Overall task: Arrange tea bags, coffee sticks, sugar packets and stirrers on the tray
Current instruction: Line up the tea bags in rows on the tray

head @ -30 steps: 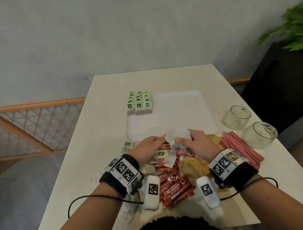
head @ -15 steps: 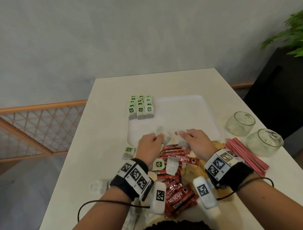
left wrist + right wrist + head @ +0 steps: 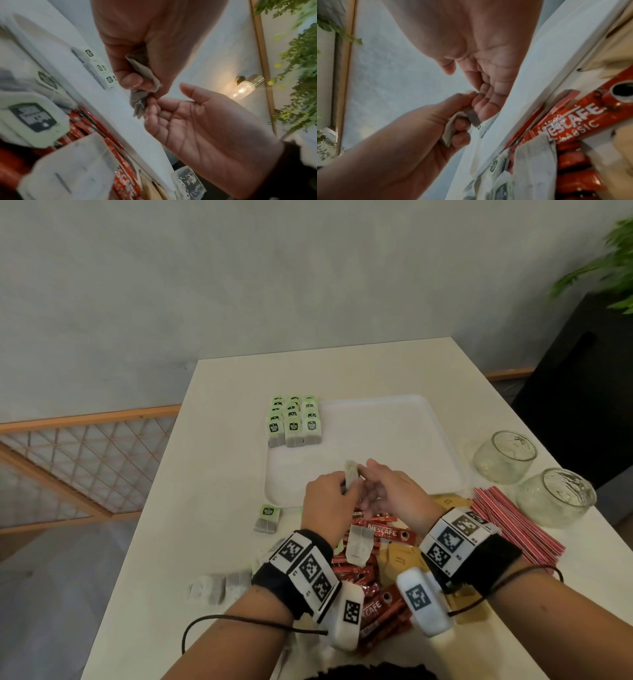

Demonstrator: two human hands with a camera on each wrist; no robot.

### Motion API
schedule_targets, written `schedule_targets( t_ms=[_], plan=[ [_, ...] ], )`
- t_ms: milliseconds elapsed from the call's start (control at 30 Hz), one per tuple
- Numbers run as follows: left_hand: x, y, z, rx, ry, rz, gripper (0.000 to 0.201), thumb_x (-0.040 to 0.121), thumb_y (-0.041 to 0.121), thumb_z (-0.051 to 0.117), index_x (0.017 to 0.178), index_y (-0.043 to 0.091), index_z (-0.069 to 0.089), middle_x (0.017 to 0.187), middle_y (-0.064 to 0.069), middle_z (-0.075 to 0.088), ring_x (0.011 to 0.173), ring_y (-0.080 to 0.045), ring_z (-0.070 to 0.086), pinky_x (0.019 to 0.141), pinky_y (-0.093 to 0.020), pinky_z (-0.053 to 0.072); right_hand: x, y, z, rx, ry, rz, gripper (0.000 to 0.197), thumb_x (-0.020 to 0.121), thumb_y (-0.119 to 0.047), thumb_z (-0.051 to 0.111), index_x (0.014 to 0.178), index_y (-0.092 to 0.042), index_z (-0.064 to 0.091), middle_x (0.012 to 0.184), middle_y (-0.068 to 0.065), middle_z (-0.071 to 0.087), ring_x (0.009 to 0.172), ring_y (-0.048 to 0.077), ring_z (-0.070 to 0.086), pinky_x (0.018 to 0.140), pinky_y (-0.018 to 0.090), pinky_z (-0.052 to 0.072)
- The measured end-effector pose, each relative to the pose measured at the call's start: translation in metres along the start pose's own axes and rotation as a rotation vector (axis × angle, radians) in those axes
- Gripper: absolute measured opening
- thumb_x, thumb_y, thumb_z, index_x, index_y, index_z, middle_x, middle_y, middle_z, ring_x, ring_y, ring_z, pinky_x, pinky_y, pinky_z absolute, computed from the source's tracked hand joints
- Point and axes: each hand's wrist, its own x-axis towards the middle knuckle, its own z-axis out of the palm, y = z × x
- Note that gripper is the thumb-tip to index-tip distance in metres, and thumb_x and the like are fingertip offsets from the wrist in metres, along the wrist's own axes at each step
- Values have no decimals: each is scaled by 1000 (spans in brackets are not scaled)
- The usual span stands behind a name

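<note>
A white tray (image 3: 383,440) lies on the table with rows of green-tagged tea bags (image 3: 294,424) standing at its far left corner. Over the tray's near edge my left hand (image 3: 346,487) grips a small stack of grey tea bags (image 3: 351,472) between thumb and fingers (image 3: 132,79). My right hand (image 3: 370,474) is beside it, palm up. Its fingertips (image 3: 152,105) touch the stack's end and its thumb stands apart. The wrist views show the same grip on the tea bags (image 3: 450,129).
Red coffee sticks (image 3: 380,534) and brown sugar packets (image 3: 400,559) are piled under my wrists. Red-striped stirrers (image 3: 513,525) and two glass jars (image 3: 503,455) (image 3: 555,498) sit at the right. Loose tea bags (image 3: 267,518) (image 3: 212,589) lie at the left.
Both hands dipped to the tray's near edge half a second ago. They have now risen together, the left holding the tea bag stack upright and the right touching it.
</note>
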Motion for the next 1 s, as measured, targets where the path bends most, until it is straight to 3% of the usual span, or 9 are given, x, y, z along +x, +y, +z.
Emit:
schedule_targets(
  t_ms=[100,167,267,367,500,667,800,900,1000],
  plan=[
    [5,-11,-8,31,-32,-38,45,96,22,56,54,21,40,49,7,39,45,-6,33,49,-17,32,7,-5,-6,-234,43,-55,33,101,-36,44,87,-20,69,58,-12,59,53,4,51,61,24,43],
    [11,-19,-14,30,-66,-63,43,96,26,56,55,19,42,51,6,41,47,-7,34,48,-20,30,16,-7,-10,-361,76,-126,19,99,-36,50,103,-32,67,78,-16,58,62,-1,48,62,18,36],
    [19,-30,-21,9,-91,-110,42,95,30,57,57,15,46,52,5,44,48,-9,37,49,-20,30,34,-10,-8,-402,60,-151,15,95,-34,59,95,-25,70,96,-4,61,66,10,55,65,24,46],
    [26,-44,-31,-90,-101,-227,37,96,35,55,79,3,63,60,-1,56,53,-16,49,60,-38,48,53,-12,-3,-305,32,-66,12,91,-25,66,92,-15,72,76,4,65,61,16,60,72,32,56],
    [33,-64,-52,-218,-94,-402,31,98,28,51,103,4,69,63,-2,55,57,-18,50,55,-30,44,86,-5,0,-262,-18,21,16,89,-7,67,103,-1,68,69,11,65,60,15,62,62,25,58],
    [51,-83,-74,-385,-30,-555,27,99,12,40,106,7,66,70,-5,51,55,-16,41,48,-26,35,121,-7,9,-358,47,-2,9,89,-10,67,98,-9,71,77,13,73,63,17,64,62,25,56],
    [69,-95,-90,-390,-44,-548,29,100,12,38,111,11,65,79,-8,52,61,-17,42,50,-25,36,145,-20,32,-499,40,-94,6,90,-17,68,93,-14,72,77,1,69,61,10,61,54,17,50],
    [79,-105,-101,-305,-38,-500,25,99,14,41,93,11,66,67,-1,49,61,-17,42,52,-27,37,162,-31,50,-538,33,-185,5,86,-17,72,90,-15,74,80,0,70,63,6,60,59,18,51],
    [84,-113,-109,-263,-32,-468,25,96,13,48,73,9,53,58,1,43,59,-18,40,54,-29,35,177,-42,67,-563,31,-232,6,83,-17,74,88,-14,74,82,0,71,63,4,58,66,20,51]
  ],
)
